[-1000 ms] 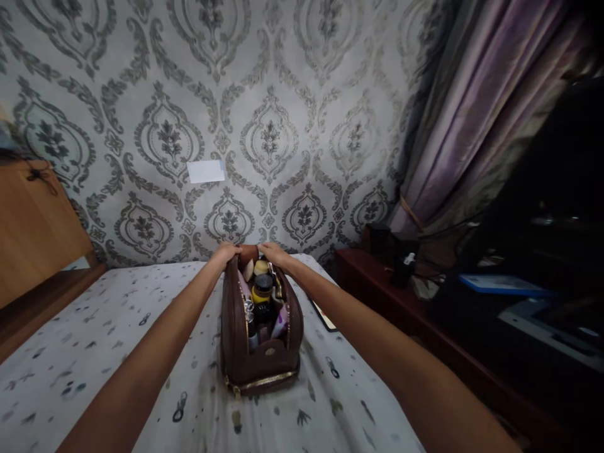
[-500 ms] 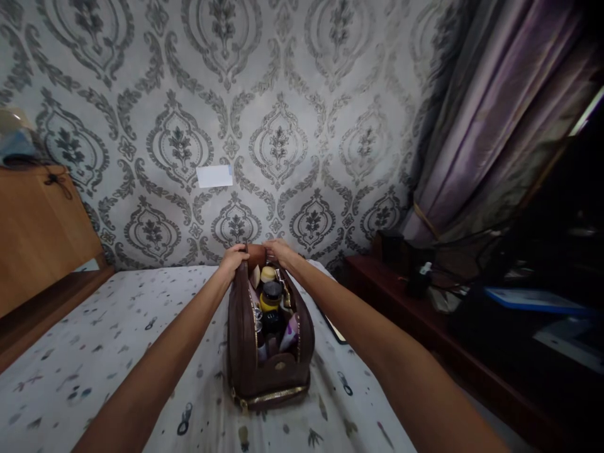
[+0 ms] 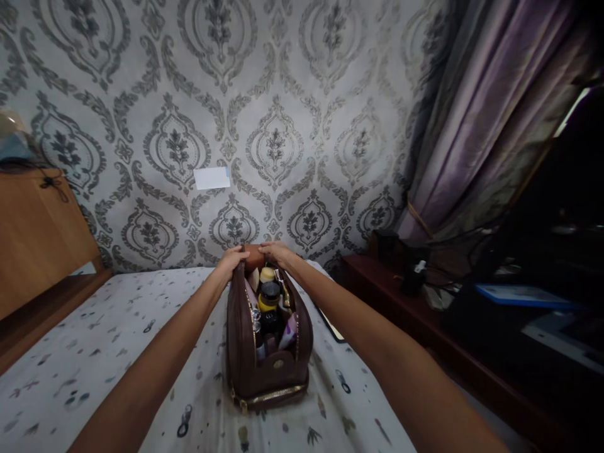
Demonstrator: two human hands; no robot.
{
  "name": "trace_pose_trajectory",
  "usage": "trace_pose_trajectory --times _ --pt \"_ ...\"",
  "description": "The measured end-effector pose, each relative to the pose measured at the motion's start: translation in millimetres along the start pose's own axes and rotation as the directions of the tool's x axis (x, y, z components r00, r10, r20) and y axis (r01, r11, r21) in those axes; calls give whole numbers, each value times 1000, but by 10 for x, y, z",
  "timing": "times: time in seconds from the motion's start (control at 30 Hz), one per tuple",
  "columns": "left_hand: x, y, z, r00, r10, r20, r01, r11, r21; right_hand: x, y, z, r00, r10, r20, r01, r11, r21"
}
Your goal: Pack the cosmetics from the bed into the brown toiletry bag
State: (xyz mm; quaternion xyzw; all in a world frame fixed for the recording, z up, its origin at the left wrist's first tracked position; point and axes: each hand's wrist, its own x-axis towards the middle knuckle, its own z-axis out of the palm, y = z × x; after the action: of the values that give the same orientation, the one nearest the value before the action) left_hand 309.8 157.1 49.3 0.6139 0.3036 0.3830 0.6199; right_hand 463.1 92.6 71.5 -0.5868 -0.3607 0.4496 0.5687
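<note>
A dark brown cosmetic bag [image 3: 240, 343] stands on the bed with its top unzipped and gaping. My left hand [image 3: 232, 259] grips its far left rim, thumb pointing inward. On the other side of a lighter brown flap [image 3: 255, 257], my right hand [image 3: 278, 251] is closed on the far edge, its fingertips partly hidden. Inside the bag sit a yellow jar with a black lid [image 3: 270, 294], a pale yellow round-topped item [image 3: 267, 275] and a purple-and-white tube [image 3: 289, 329]. A gold zipper [image 3: 276, 396] runs along the near bottom edge.
The bed [image 3: 179, 352] has a white patterned sheet. A flat dark-edged object [image 3: 334, 328] lies right of the bag, partly behind my right forearm. A wooden headboard-like panel [image 3: 44, 233] stands left; a dark red ledge [image 3: 372, 296] with clutter runs along the right.
The view has shifted slightly. Both hands stay at the far end of the bag, and the bag keeps its place on the bed.
</note>
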Motion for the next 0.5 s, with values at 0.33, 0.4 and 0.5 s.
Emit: trace_pose_trajectory --times 0.33,0.4,0.5 --pt "-214 114 22 993 120 9 -119 990 -79 -111 -3 -64 978 -204 31 198 971 132" --pt "-268 136 36 989 146 19 -144 987 -70 -198 -12 -83 965 -260 44 250 956 154" --pt "-342 175 67 982 189 30 -187 981 -49 -338 -23 -101 942 -329 73 313 934 169"
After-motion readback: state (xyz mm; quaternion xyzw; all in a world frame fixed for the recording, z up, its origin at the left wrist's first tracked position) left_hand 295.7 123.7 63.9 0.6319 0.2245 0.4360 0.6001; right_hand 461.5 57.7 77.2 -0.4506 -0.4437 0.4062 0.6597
